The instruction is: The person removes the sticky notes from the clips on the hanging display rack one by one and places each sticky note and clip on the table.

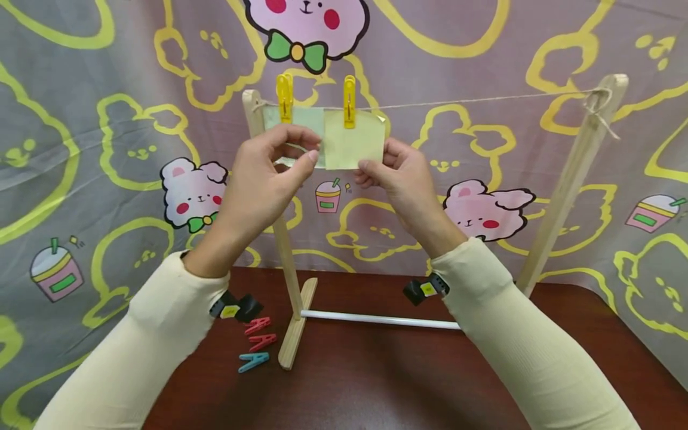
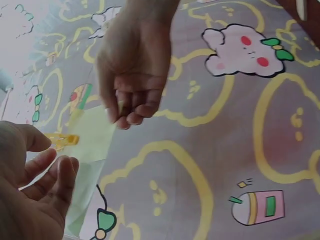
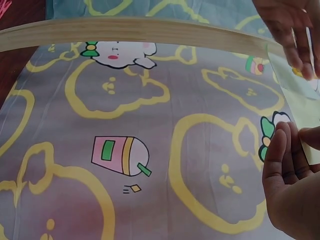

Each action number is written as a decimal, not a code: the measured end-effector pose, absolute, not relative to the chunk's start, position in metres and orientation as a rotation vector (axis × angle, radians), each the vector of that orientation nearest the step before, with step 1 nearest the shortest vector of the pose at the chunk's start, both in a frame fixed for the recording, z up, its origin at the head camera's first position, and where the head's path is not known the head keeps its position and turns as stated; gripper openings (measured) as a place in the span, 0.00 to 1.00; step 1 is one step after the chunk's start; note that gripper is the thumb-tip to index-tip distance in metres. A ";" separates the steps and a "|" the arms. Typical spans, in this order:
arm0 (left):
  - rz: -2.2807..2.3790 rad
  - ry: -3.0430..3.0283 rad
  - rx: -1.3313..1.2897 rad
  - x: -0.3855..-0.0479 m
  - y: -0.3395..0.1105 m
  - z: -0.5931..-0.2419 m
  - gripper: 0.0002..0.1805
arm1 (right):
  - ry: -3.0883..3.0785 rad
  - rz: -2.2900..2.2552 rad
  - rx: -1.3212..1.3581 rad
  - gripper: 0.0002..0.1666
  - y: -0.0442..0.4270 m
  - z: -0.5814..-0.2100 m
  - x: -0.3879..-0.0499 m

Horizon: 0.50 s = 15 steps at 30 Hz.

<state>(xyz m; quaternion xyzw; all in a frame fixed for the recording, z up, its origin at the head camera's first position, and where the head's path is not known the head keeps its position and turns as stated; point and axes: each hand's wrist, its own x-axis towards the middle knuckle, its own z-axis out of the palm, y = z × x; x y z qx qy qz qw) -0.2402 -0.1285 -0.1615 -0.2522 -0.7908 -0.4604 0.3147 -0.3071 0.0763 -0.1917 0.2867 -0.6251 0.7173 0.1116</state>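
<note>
A pale yellow paper sheet (image 1: 346, 145) and a pale green paper sheet (image 1: 309, 119) hang side by side from a string (image 1: 467, 101). One yellow clothespin (image 1: 349, 103) clips the yellow sheet, and another yellow clothespin (image 1: 284, 98) clips the green one. My right hand (image 1: 405, 173) pinches the yellow sheet at its lower right corner. In front of the green sheet is my left hand (image 1: 269, 173), its fingers loosely bent. The left wrist view shows a gap between that thumb and the fingers (image 2: 65, 172), with nothing held. The left hand covers part of the green sheet.
The string is tied between a left wooden post (image 1: 287, 263) and a right wooden post (image 1: 570, 179). A white rod (image 1: 376, 320) runs low between them. Two red clothespins (image 1: 262, 341) and a blue clothespin (image 1: 253, 361) lie on the dark table (image 1: 344, 382). Patterned cloth (image 1: 484, 36) hangs behind.
</note>
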 end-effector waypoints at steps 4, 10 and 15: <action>-1.293 -2.009 -0.668 -0.243 -0.126 -0.150 0.12 | -1.832 2.110 0.849 0.06 0.074 -0.191 -0.306; -1.333 -1.979 -0.645 -0.246 -0.119 -0.133 0.14 | -1.825 2.124 0.861 0.06 0.072 -0.191 -0.307; -1.299 -1.989 -0.676 -0.251 -0.112 -0.119 0.13 | -1.828 2.115 0.845 0.07 0.072 -0.192 -0.307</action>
